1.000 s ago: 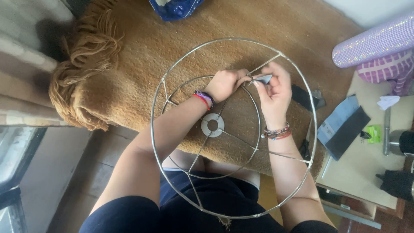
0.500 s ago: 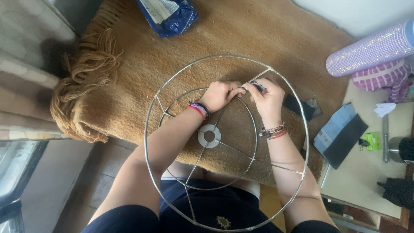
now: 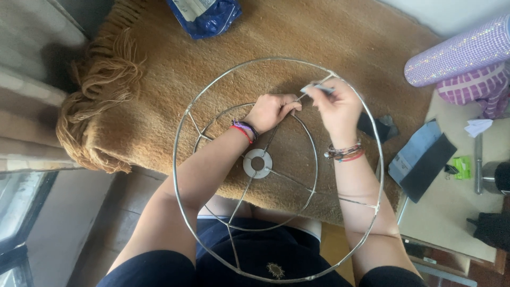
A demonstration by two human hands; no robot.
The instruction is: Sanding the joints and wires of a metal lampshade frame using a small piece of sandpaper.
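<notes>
Left hand [image 3: 273,110] pinches a strut of the wire lampshade frame [image 3: 212,101], running diagonally up-right. Right hand [image 3: 337,109], just beside, grips a pale strip [image 3: 317,88] at the strut's upper end.

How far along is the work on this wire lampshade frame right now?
Early, it seems. Done: nothing visibly; the wire lampshade frame shows bare metal all round, both rings and the centre washer. In hand: the left hand pinches a slanted strut near the inner ring, while the right hand holds a pale strip against that strut. Left: apparently every other strut and both rings.
</notes>
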